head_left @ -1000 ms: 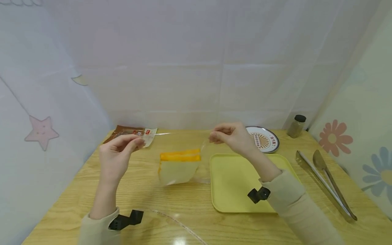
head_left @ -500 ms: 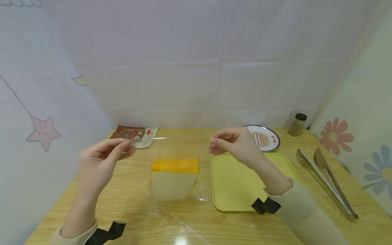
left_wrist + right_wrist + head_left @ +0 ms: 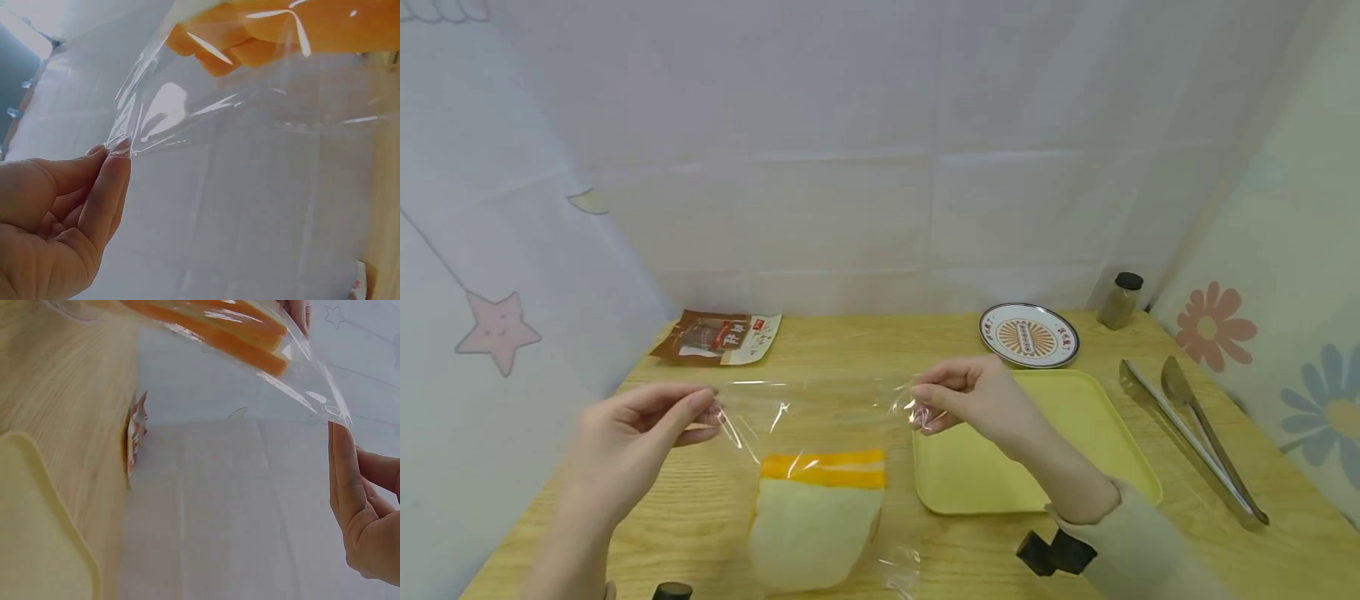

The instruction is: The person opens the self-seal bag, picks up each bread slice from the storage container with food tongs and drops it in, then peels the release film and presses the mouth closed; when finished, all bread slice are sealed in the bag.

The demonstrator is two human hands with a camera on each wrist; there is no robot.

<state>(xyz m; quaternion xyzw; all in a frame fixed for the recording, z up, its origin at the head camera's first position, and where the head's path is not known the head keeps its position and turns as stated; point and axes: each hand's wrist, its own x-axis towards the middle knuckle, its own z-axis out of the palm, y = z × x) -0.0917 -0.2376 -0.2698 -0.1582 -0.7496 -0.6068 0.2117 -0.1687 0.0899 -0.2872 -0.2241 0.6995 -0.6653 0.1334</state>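
Between my hands hangs a clear plastic bag (image 3: 835, 408), its top edge drawn nearly straight. My left hand (image 3: 643, 433) pinches the bag's left top corner between thumb and fingers. At the opposite corner my right hand (image 3: 981, 404) pinches the film, wrinkled at its fingertips. Low inside the bag sit pale slices with orange edges (image 3: 816, 529), which look like bread. More than one orange edge (image 3: 244, 347) shows through the film in the right wrist view. In the left wrist view, the left hand (image 3: 69, 219) grips the film's gathered corner.
A yellow tray (image 3: 985, 492) lies right of the bag, partly under my right forearm. Behind it are a printed plate (image 3: 1030, 336) and a black-lidded jar (image 3: 1120, 302). Metal tongs (image 3: 1195, 446) lie far right. A brown-and-white food packet (image 3: 718, 337) lies at the back left.
Both hands have come down and nearer to me, the left also farther left. The bag with its slices has come lower and looks larger; both corners stay pinched.
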